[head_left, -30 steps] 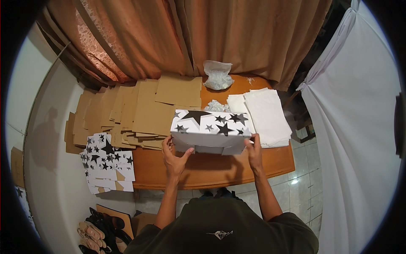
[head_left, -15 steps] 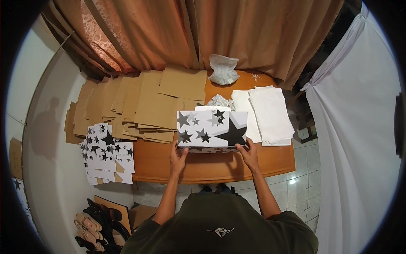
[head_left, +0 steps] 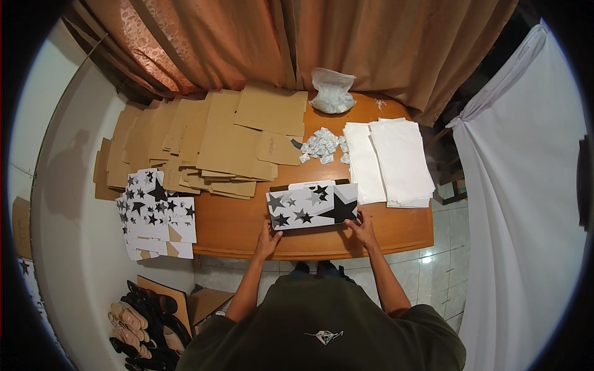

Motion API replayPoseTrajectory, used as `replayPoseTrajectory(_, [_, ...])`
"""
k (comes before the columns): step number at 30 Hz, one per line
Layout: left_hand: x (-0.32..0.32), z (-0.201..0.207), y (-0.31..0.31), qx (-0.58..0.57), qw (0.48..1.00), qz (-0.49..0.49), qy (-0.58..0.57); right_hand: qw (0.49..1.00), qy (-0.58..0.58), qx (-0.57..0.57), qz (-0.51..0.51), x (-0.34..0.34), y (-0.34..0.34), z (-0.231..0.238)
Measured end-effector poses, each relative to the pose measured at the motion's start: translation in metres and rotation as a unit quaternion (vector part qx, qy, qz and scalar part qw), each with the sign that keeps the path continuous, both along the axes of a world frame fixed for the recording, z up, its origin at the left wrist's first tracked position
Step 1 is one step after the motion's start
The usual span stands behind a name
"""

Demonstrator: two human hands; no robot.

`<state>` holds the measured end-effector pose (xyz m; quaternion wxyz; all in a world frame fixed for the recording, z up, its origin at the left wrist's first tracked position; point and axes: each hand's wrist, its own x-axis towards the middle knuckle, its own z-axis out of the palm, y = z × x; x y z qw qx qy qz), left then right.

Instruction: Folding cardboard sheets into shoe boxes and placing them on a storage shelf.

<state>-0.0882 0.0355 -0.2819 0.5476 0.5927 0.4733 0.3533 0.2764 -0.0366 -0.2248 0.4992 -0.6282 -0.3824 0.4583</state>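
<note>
A white cardboard box (head_left: 314, 206) printed with black and grey stars is low over the near middle of the wooden table; whether it rests on the top I cannot tell. A white flap (head_left: 311, 185) stands up along its far edge. At the near left corner of the box, my left hand (head_left: 266, 242) has its fingers and thumb closed. My right hand (head_left: 362, 231) grips the near right corner, thumb on top. Just beyond the box lies a pile of small white packets (head_left: 321, 146).
Flat brown cardboard pieces (head_left: 218, 136) overlap across the table's left side, with star-printed sheets (head_left: 159, 213) in front. White paper stacks (head_left: 403, 162) lie on the right. A clear bag of packets (head_left: 332, 91) stands at the back. Shoes (head_left: 133, 324) sit on the floor at lower left.
The box has come down and slightly nearer me, with both hands still on it. The packet pile behind it now shows more fully.
</note>
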Motion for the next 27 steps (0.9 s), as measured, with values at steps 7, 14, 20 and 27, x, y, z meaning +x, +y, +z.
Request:
replayPoseTrajectory(7, [-0.046,0.02,0.029,-0.012,0.986,-0.083,0.142,0.999,0.003,-0.041,-0.001,0.018,0.027,0.005])
replayPoseTrajectory(14, [-0.012,0.04,0.081,-0.09,0.991,0.078,-0.061,0.975,0.005,-0.136,-0.175,-0.015,0.03,0.001])
replayPoseTrajectory(20, [0.003,0.04,0.075,-0.082,0.991,-0.101,-0.009,0.956,0.212,-0.199,-0.016,-0.044,0.042,0.002])
replayPoseTrajectory(27, [0.013,0.069,0.031,-0.261,0.959,-0.108,-0.031,0.98,0.147,-0.114,-0.073,-0.029,0.056,0.035])
